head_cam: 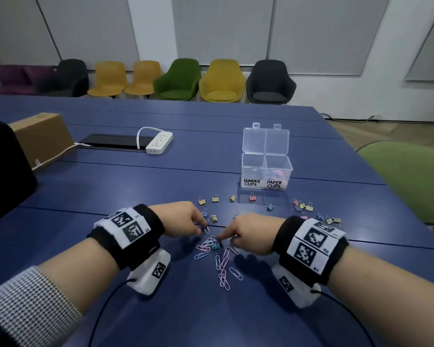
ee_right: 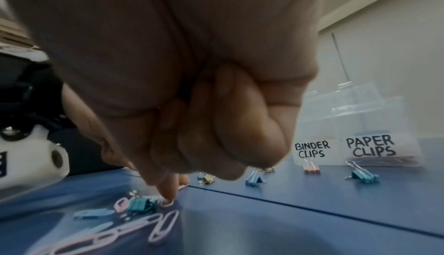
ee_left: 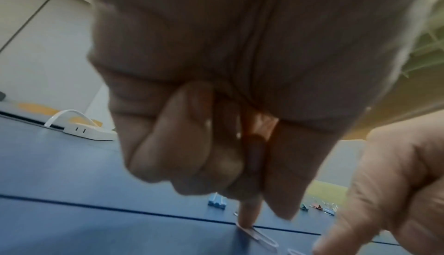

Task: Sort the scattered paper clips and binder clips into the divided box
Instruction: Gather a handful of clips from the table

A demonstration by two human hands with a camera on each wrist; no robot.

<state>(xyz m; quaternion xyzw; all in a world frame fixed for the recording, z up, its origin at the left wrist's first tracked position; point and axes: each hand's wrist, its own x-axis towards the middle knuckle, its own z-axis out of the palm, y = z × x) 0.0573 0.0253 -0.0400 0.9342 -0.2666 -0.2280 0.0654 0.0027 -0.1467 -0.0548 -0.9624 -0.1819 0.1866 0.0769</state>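
The right hand (ee_right: pixel 192 92) filled the upper frame, most fingers curled into the palm. One extended fingertip (ee_right: pixel 169 195) pressed a pink paper clip (ee_right: pixel 167 203) against the blue table (ee_right: pixel 288 221). A teal binder clip (ee_right: pixel 140 205) lay just beside that clip, with further paper clips (ee_right: pixel 163 226) nearer the camera. Behind stood the clear box (ee_right: pixel 355 131), labelled BINDER CLIPS and PAPER CLIPS. Binder clips (ee_right: pixel 363 175) lay scattered before it.

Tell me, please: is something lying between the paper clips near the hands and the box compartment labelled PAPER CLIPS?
Only low binder clips lie scattered on the table between the paper clips and the open box. Lifted clips pass over them; nothing tall blocks.
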